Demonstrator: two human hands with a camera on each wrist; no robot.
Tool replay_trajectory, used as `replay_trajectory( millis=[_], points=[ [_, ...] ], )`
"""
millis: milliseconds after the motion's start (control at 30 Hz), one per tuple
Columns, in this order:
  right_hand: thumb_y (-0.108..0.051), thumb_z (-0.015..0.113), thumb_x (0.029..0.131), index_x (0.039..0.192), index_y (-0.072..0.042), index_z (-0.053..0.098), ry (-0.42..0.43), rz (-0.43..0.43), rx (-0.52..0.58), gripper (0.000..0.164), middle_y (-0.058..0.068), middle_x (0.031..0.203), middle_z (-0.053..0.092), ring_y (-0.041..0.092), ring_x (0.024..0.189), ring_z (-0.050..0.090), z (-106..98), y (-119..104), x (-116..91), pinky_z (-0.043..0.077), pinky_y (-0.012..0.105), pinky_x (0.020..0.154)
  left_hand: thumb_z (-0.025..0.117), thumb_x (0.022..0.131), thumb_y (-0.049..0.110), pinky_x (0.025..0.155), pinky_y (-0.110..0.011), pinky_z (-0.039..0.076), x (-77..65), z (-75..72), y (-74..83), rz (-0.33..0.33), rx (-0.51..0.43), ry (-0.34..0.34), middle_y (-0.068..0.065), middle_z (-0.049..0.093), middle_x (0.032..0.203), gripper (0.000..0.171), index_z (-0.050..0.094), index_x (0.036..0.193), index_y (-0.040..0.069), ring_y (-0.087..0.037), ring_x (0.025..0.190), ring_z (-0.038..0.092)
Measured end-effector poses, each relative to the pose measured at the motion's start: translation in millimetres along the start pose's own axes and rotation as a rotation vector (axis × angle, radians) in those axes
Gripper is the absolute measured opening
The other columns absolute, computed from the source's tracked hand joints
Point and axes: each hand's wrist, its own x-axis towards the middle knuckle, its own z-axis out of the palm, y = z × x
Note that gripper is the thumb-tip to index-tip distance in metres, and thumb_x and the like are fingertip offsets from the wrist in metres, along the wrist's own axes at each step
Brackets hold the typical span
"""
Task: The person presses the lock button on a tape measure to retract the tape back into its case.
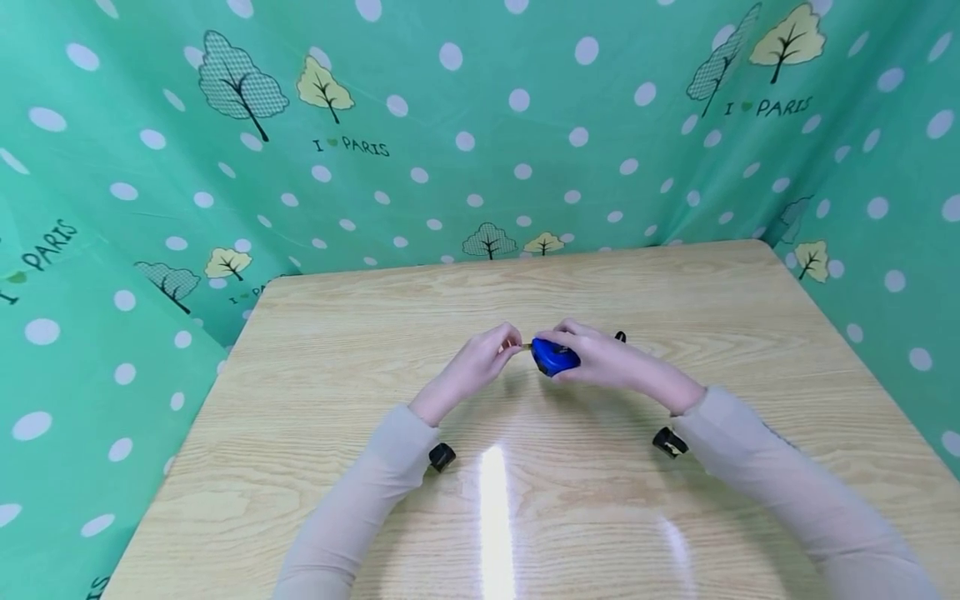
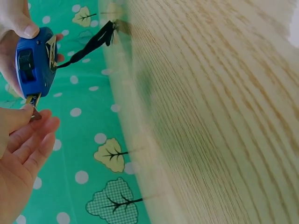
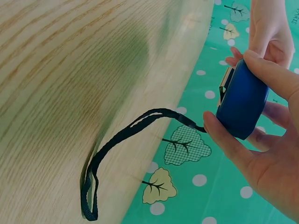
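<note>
A blue tape measure (image 1: pixel 555 357) with black parts is held above the middle of the table by my right hand (image 1: pixel 603 358). In the right wrist view, the thumb and fingers wrap the edges of its case (image 3: pixel 243 100). My left hand (image 1: pixel 483 358) is just to its left, pinching the hooked end of the yellow blade (image 2: pixel 32 99) between thumb and finger. Only a short length of blade shows outside the case. A black wrist strap (image 3: pixel 126 133) hangs from the case, its loop reaching down to the wooden surface.
The wooden table (image 1: pixel 337 333) extends around both hands. Behind and beside it hangs a green curtain (image 1: pixel 420 75) with white dots and trees. Small black objects sit by the left sleeve (image 1: pixel 360 492) and the right sleeve (image 1: pixel 780 475).
</note>
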Motion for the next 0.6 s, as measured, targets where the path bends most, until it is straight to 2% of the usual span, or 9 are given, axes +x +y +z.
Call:
replay_trajectory(
  millis=[200,300,467,600],
  points=[
    [-0.018,0.071,0.076,0.127,-0.003,0.046,0.004,0.008,0.009,0.058,0.016,0.113,0.049,0.029,0.099,0.052,1.1,-0.9,0.1,0.048,0.041,0.079,0.054,0.088,0.004,0.065,-0.017,0.048,0.9,1.0,2.6,-0.006,-0.01,0.011,-0.007,0.061,0.088,0.007,0.052,0.094,0.001,-0.015,0.077,0.06],
    [-0.017,0.071,0.076,0.127,-0.002,0.047,0.004,0.004,0.005,0.058,0.016,0.114,0.049,0.029,0.1,0.052,2.2,-1.8,0.3,0.048,0.041,0.08,0.052,0.089,0.004,0.066,-0.018,0.049,1.3,1.0,3.5,-0.034,-0.004,0.005,-0.007,0.061,0.091,0.011,0.052,0.098,0.0,-0.015,0.08,0.059],
    [-0.016,0.072,0.075,0.128,-0.003,0.046,0.003,0.061,-0.005,0.06,0.017,0.115,0.048,0.032,0.101,0.052,1.5,1.7,-2.5,0.048,0.044,0.081,0.052,0.089,0.008,0.064,-0.02,0.048,-3.2,-5.7,-1.6,-0.069,0.038,0.011,-0.005,0.06,0.092,0.02,0.051,0.108,0.002,-0.013,0.078,0.058],
    [-0.016,0.071,0.075,0.129,-0.004,0.044,-0.005,0.102,0.0,0.061,0.017,0.115,0.048,0.032,0.1,0.052,-0.7,9.6,-6.5,0.048,0.044,0.08,0.055,0.088,0.009,0.063,-0.021,0.048,-7.9,-10.6,-5.7,-0.077,0.067,0.014,-0.005,0.06,0.089,0.022,0.053,0.109,0.001,-0.013,0.076,0.057]
  ],
)
